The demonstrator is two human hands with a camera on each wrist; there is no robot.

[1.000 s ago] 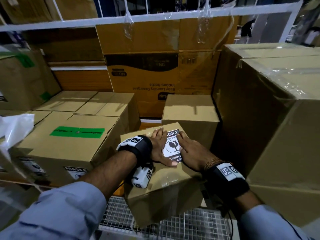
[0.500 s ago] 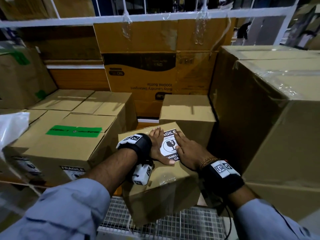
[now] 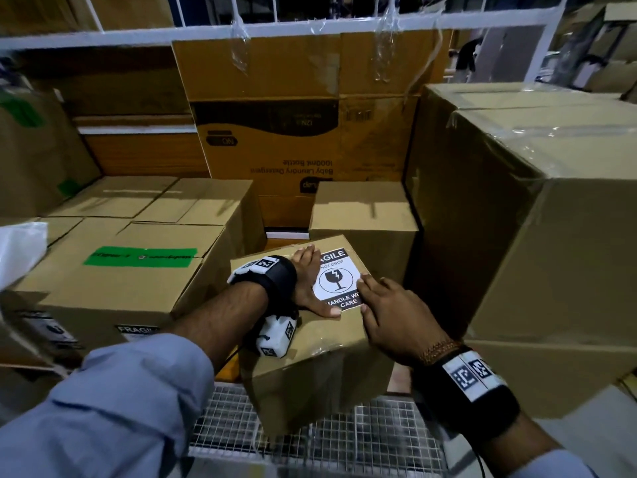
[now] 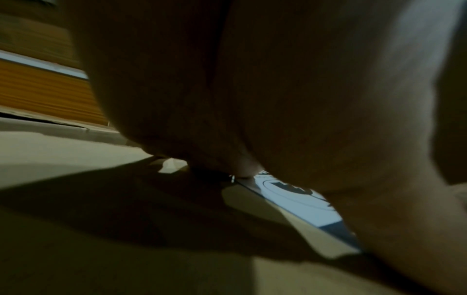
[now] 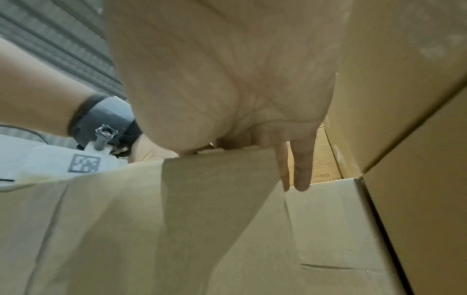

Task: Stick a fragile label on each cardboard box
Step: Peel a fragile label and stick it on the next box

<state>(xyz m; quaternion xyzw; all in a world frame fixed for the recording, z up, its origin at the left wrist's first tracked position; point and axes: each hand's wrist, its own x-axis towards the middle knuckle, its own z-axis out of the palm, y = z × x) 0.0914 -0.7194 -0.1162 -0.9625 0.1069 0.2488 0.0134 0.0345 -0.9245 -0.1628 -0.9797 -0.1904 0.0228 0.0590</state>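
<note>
Both hands flat on the fragile label (image 3: 339, 277), which sits on top of the small cardboard box (image 3: 310, 360) at the front edge of the wire shelf (image 3: 310, 439). Left hand (image 3: 308, 282): fingers straight and together, palm pressing the label's left edge, thumb along its near edge. Right hand (image 3: 393, 315): fingers straight, slightly spread, tips on the label's right near corner, palm over the box's right edge. Nothing pinched by either. Left wrist view is dark, shows only a strip of label under the palm (image 4: 298, 197). Right wrist view shows fingers (image 5: 302, 169) reaching past the box's top edge.

Judgement: smoothing step, label looks down already. Box sits skewed and partly overhanging the shelf's front edge, so hard pressing near that side could tip or slide it off. Uneven rubbing could leave a wrinkle or a lifted corner; far corner adhesion can't be checked, left hand covers part of it.

Box with green tape (image 3: 117, 270) at left already shows a label on its front face (image 3: 138, 331). Plain box (image 3: 362, 210) behind and large taped box (image 3: 537, 215) at right show no label from here.
</note>
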